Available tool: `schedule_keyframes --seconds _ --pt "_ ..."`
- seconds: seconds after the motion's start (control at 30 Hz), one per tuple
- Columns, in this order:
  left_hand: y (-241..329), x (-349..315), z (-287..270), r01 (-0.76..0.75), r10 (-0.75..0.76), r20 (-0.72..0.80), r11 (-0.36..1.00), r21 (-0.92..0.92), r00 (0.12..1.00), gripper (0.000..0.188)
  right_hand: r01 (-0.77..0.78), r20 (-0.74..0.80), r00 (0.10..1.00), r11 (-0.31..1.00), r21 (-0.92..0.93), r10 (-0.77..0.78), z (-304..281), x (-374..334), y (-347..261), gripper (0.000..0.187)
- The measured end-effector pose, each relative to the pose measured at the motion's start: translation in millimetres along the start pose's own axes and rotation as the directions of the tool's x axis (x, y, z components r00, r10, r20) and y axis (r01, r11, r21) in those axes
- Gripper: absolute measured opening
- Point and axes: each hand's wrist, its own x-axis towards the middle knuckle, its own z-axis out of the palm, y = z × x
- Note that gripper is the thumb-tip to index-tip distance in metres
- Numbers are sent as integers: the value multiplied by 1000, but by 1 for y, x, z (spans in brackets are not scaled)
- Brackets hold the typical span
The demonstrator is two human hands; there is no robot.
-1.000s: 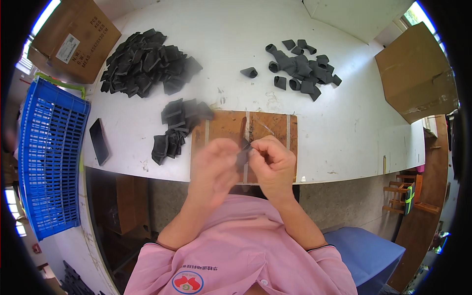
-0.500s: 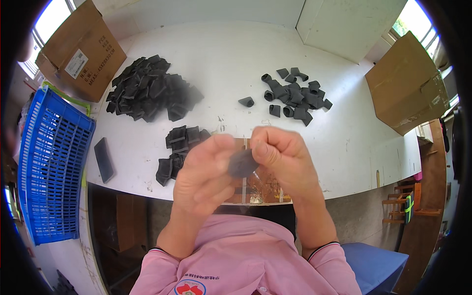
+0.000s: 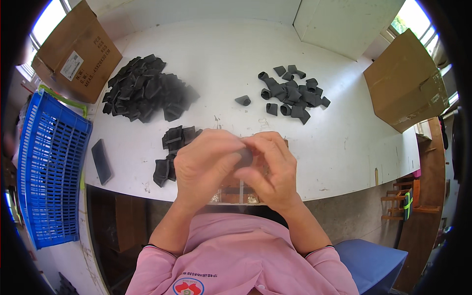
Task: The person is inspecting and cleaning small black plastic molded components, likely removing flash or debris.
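Observation:
My left hand (image 3: 206, 162) and my right hand (image 3: 273, 169) meet above the front edge of the table. Between them is a dark grey fabric sleeve (image 3: 244, 158), gripped by the fingers of both hands and largely hidden by them. Just left of my left hand lie folded black fabric pieces (image 3: 173, 139) in short rows. Farther back on the left is a big heap of flat black pieces (image 3: 140, 91). On the right sits a smaller pile of short tube-shaped sleeves (image 3: 293, 93), several showing round open ends. One lone sleeve (image 3: 243, 100) rests left of that pile.
Under my hands, a brown taped cardboard piece (image 3: 230, 192) lies at the white table's (image 3: 344, 152) edge. A dark phone (image 3: 102, 161) and a blue plastic basket (image 3: 55, 167) are at the left. Cardboard boxes stand back left (image 3: 78, 54) and right (image 3: 405, 81).
My right hand has shifted left and its fingers have spread around the sleeve. My left hand has turned over it, covering more of it. The whole view has moved slightly.

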Motion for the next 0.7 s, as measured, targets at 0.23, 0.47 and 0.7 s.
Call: schedule_keyframes --seconds 0.23,0.47,0.7 --pt "-1 -9 5 116 -335 -176 693 -712 925 9 42 43 998 996 -77 -38 3 4 -19 28" --pt "-2 -18 7 108 -300 -158 708 -698 941 7 64 29 998 986 -156 -60 -1 -7 -1 21" --pt "-1 -16 6 101 -265 -239 838 -537 934 8 223 63 975 949 -221 -214 -2 11 -9 18"
